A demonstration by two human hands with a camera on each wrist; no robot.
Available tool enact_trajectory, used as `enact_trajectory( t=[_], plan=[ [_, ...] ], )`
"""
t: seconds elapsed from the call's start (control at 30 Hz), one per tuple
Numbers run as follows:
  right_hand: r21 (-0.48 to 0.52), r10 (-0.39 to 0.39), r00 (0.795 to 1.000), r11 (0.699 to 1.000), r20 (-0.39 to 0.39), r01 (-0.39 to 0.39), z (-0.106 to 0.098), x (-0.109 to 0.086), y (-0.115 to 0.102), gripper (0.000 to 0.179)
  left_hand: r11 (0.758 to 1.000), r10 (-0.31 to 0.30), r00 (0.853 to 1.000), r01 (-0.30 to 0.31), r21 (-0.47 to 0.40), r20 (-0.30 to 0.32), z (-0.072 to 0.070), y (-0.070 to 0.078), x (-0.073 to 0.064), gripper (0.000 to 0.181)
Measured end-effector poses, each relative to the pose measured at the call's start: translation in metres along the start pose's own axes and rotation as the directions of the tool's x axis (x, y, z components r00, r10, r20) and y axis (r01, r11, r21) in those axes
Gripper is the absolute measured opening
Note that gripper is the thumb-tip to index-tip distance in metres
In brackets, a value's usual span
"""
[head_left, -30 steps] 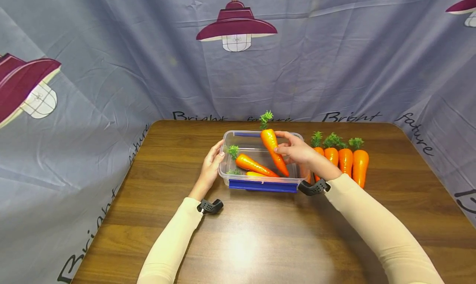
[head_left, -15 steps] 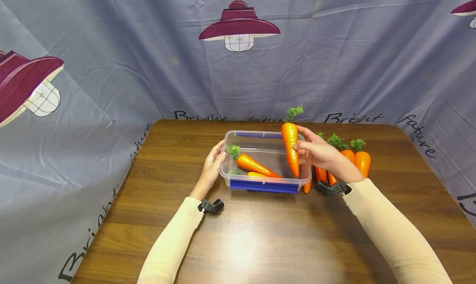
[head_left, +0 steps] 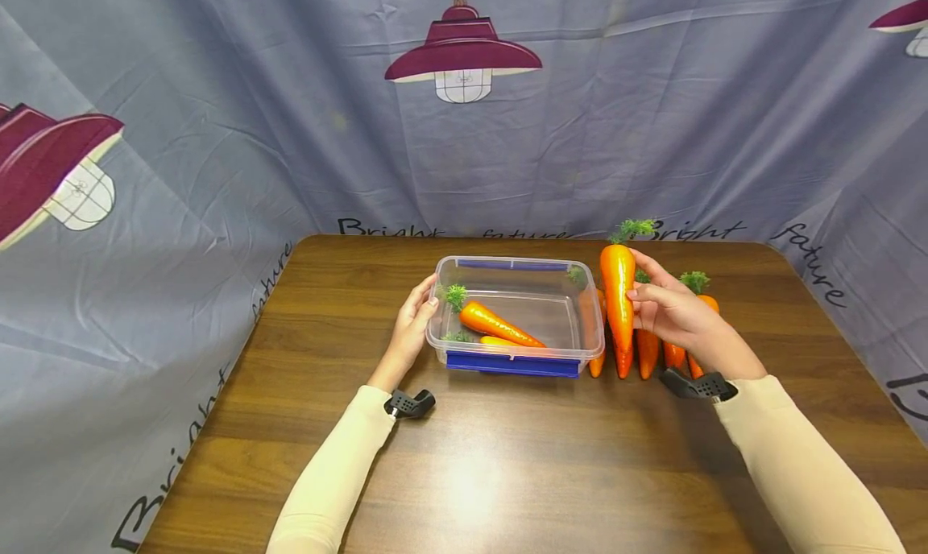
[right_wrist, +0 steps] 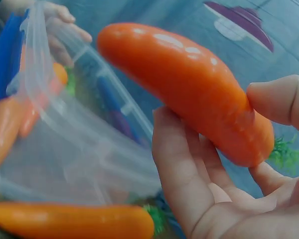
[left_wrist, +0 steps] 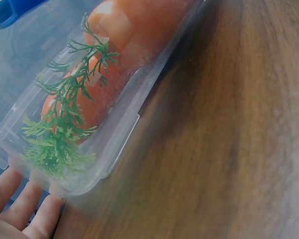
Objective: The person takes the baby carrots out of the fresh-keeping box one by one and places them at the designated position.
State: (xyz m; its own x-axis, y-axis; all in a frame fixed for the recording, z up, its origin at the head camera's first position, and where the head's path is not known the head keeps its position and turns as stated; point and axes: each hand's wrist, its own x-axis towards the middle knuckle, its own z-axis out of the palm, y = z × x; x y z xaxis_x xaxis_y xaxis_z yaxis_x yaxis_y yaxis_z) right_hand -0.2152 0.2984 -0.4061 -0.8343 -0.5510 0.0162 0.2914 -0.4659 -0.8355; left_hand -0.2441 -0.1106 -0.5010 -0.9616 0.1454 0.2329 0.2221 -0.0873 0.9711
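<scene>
My right hand (head_left: pixel 677 316) pinches an orange toy carrot (head_left: pixel 619 296) with a green leafy top. It holds the carrot up just right of a clear plastic box (head_left: pixel 518 361), above a row of carrots. In the right wrist view, thumb and fingers press on the held carrot (right_wrist: pixel 189 84) near its leafy end. My left hand (head_left: pixel 412 320) rests against the box's left end, its fingers (left_wrist: pixel 45 214) touching the outer wall. Inside the box, an orange carrot (head_left: pixel 496 324) lies slanted with a second, partly hidden carrot (head_left: pixel 499 341) below it.
To the right of the box, several carrots (head_left: pixel 648 353) lie side by side, partly hidden by my right hand. A blue clasp (head_left: pixel 512 364) runs along the box's front. The wooden table (head_left: pixel 464 457) ends at a grey-blue curtain (head_left: pixel 348 135) behind.
My right hand has carried the carrot from over the inside of the box rightward past its right rim, turning it more upright. The left hand and the box stay put.
</scene>
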Motion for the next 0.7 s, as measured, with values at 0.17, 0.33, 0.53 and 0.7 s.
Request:
enact_trajectory(
  t=[0.17,0.33,0.53,0.7],
  plan=[
    [0.035,-0.013,1.000,0.999,-0.011,0.014,-0.016,-0.020,-0.003,0.061,1.000,-0.003,1.000,0.003,0.007,-0.001,-0.001,-0.001,0.001,0.050],
    [0.072,-0.049,0.998,0.996,-0.029,0.051,-0.031,-0.037,-0.003,0.061,1.000,-0.006,1.000,0.006,0.009,0.000,-0.002,-0.002,0.001,0.050],
    [0.146,-0.074,0.994,0.986,-0.078,0.085,-0.046,-0.056,-0.003,0.056,1.000,-0.009,1.000,0.009,0.003,0.003,-0.002,-0.004,0.001,0.051],
    [0.081,-0.078,0.979,0.992,-0.190,0.095,-0.059,-0.072,-0.008,0.054,1.000,-0.011,1.000,0.011,0.000,0.002,-0.002,-0.004,0.001,0.051]
  ],
)
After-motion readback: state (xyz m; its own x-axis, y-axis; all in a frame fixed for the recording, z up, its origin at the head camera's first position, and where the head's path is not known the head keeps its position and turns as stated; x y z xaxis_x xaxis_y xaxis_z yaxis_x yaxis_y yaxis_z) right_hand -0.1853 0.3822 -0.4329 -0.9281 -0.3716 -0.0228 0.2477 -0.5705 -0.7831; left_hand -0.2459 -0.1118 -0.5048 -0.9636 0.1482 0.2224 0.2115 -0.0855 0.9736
